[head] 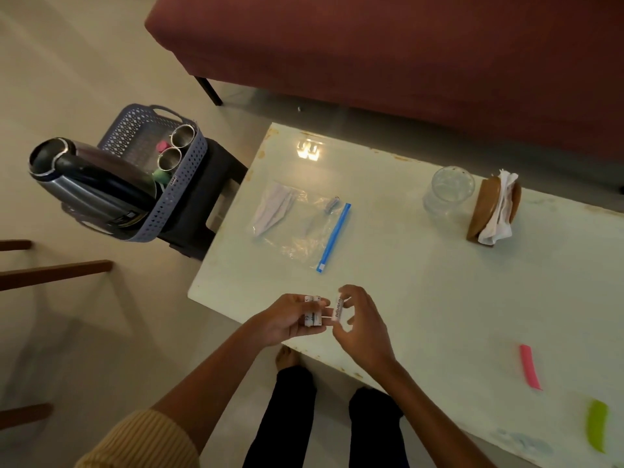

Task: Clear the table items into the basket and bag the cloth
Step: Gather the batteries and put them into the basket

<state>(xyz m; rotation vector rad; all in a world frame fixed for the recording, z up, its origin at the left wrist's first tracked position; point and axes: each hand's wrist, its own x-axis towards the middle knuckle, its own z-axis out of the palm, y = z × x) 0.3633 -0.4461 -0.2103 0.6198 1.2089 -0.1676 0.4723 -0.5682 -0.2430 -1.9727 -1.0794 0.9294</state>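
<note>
At the bench's near edge, at 6 o'clock in the view, the left hand holds 2 white batteries side by side, its fingers curled round them. Just beside it at 3 o'clock, the right hand holds a 3rd battery upright, its fingers pinching it close to the pair. At 12 o'clock from the hands a clear bag with a blue zip strip lies flat on the bench, and the folded white cloth shows inside its far-left corner. At 10 o'clock, off the bench, the grey basket sits on a dark stool and holds a kettle and 2 steel cups. At 2 o'clock stand a glass jar and, touching it, a brown napkin holder. At 4 o'clock lie a pink clip and a green clip, well apart from the hands.
</note>
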